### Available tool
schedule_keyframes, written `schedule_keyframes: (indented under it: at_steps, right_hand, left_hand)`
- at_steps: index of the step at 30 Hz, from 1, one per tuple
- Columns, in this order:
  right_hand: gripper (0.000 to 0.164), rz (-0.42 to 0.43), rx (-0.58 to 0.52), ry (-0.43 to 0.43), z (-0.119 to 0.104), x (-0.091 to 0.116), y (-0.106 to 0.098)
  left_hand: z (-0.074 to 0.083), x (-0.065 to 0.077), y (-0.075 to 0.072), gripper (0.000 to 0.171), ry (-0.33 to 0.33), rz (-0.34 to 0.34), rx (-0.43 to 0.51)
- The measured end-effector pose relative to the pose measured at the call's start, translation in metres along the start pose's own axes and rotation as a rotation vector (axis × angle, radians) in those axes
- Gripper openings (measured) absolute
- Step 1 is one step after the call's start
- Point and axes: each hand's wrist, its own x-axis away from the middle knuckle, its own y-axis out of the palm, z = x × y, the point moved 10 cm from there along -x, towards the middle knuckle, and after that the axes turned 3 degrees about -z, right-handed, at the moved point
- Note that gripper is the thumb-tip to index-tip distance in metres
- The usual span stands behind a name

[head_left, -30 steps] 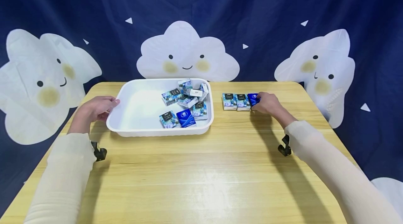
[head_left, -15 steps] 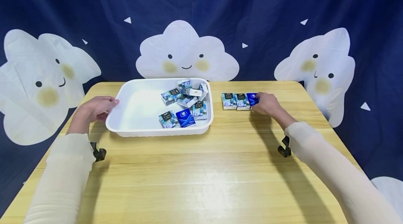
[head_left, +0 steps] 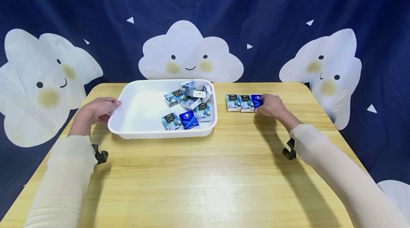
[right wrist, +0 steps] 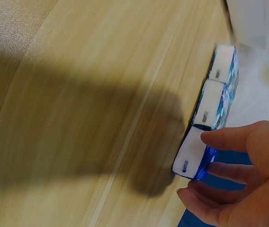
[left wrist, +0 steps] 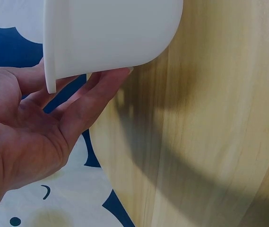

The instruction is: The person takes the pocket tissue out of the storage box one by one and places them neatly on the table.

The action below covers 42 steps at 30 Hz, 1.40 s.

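Observation:
My left hand (head_left: 98, 109) holds the left end of a white plastic tray (head_left: 136, 105). In the left wrist view the thumb is at the tray's rim (left wrist: 49, 56) and fingers touch its outer wall. On the right of the table, two floral tissue packs (head_left: 233, 103) and a dark blue tissue pack (head_left: 257, 100) lie in a row, side by side. My right hand (head_left: 272, 106) grips the blue one at the row's right end, partly covering it. In the right wrist view, the thumb is on that blue pack (right wrist: 189, 153) and other fingers are along its side.
Inside the tray's right half, several floral tissue packs (head_left: 191, 103) lie jumbled, with one blue pack (head_left: 189, 120) near the front wall. The wooden table (head_left: 192, 174) has rounded far corners. Behind it hangs a dark blue curtain (head_left: 109, 7) with smiling clouds.

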Motion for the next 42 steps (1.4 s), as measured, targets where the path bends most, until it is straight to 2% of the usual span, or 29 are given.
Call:
schedule_keyframes:
  at_steps: [8,23,29,42]
  right_hand:
    - [0.063,0.002,-0.006,-0.001,0.0,-0.001,-0.002]
    - [0.061,0.104,-0.049,-0.029,-0.018,-0.003,-0.02]
    - [0.059,0.121,-0.055,-0.053,-0.038,-0.002,-0.024]
    - [0.052,0.122,-0.006,-0.132,-0.095,0.002,-0.025]
  left_hand:
    - [-0.001,0.0,0.0,0.069,-0.003,0.002,0.002]
    - [-0.002,0.001,0.0,0.067,-0.005,0.004,0.016]
    - [-0.002,0.0,0.0,0.067,-0.004,0.005,0.026]
    - [-0.001,0.001,0.001,0.065,0.0,-0.006,0.029]
